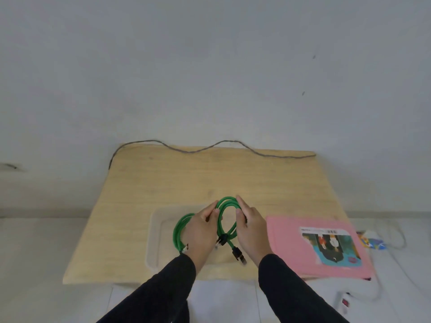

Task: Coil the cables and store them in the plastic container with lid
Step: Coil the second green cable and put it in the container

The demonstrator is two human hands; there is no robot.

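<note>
Head view: both hands hold the green cable (225, 207) over the clear plastic container (154, 231) on the wooden table (144, 183). Left hand (201, 231) grips one side of the loop, right hand (253, 227) the other. Connector ends dangle between the wrists. Pink lid (291, 250) lies just right of the container.

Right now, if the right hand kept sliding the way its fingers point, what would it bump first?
Probably nothing soon: past the green cable the right hand holds, only bare wooden table shows, then the grey cord by the wall.
</note>
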